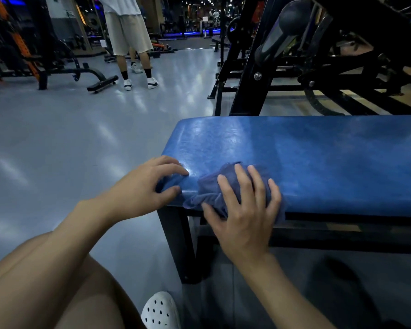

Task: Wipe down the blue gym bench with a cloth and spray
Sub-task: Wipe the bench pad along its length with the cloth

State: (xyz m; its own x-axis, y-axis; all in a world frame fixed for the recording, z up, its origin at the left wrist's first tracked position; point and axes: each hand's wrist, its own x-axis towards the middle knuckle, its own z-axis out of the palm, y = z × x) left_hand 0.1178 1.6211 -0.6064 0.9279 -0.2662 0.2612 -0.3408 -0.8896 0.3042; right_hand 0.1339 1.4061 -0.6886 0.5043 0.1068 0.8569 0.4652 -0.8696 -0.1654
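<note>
The blue gym bench (318, 157) has a shiny padded top on a black frame and fills the right half of the view. A crumpled blue cloth (209, 188) lies on its near left corner. My right hand (244, 205) presses down on the cloth with fingers spread. My left hand (147, 184) rests on the bench's left end, with its fingertips on the pad and its thumb at the edge, holding nothing. No spray bottle is in view.
A black weight machine (318, 55) stands right behind the bench. A person in pale shorts (131, 43) stands on the grey floor at the back left, near an orange and black rack (22, 48). My knee and a white shoe (161, 312) are at the bottom.
</note>
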